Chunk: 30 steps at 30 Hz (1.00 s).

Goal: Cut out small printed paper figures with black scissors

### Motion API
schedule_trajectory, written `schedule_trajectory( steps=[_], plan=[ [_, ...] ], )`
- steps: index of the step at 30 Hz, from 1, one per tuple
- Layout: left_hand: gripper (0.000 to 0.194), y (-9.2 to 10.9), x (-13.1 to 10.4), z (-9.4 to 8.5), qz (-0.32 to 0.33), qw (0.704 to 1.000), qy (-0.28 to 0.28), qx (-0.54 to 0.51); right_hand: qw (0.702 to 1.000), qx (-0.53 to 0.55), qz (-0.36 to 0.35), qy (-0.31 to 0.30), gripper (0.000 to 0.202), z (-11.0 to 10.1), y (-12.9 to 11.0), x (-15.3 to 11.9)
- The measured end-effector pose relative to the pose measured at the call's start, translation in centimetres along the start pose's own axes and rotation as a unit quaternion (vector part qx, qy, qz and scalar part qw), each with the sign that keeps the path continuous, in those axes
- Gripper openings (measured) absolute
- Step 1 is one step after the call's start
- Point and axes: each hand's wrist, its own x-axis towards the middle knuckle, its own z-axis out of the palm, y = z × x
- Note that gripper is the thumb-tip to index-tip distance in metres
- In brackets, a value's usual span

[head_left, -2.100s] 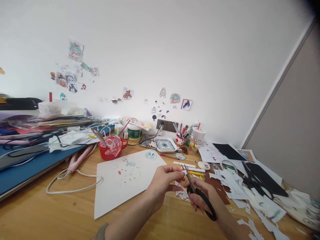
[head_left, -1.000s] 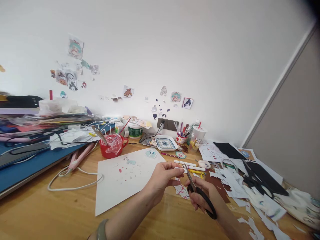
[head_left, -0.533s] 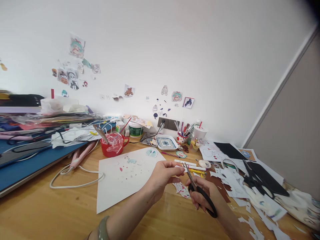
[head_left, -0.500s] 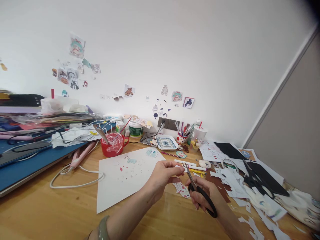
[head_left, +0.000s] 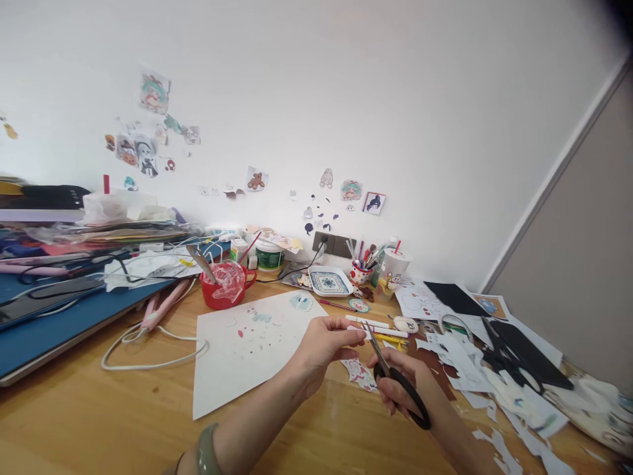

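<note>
My right hand (head_left: 403, 382) is wrapped round the black handles of a pair of scissors (head_left: 383, 366), its blades slightly apart and pointing up and to the left. Just left of the blade tips, the fingers of my left hand (head_left: 326, 343) are pinched together; what they grip is too small to make out. Beneath and between the hands lies a paper scrap with red marks (head_left: 359, 375). To the left, a white sheet (head_left: 237, 369) on the wooden table bears small coloured paper cutouts.
A red mug (head_left: 223, 290), a patterned square dish (head_left: 330, 282) and a pen cup (head_left: 361, 272) stand towards the wall. Paper scraps (head_left: 462, 363) and black-handled scissors (head_left: 509, 359) lie at the right. Cables and a blue board (head_left: 99, 330) are at the left.
Both hands keep nearly the same place. The view has shifted very slightly, and the scissor blades look a little differently angled.
</note>
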Motion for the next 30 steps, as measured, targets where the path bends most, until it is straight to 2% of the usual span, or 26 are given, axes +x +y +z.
schedule_trajectory(
  steps=[20, 30],
  plan=[
    [0.024, -0.03, 0.25, -0.16, 0.007, 1.000, 0.019, -0.018, 1.000, -0.019, 0.004, -0.018, 0.030, -0.16, 0.16, -0.05],
    [0.025, 0.03, 0.15, -0.08, 0.007, 1.000, 0.019, -0.019, 1.000, -0.018, 0.018, -0.001, 0.030, 0.02, -0.08, -0.25]
  ],
)
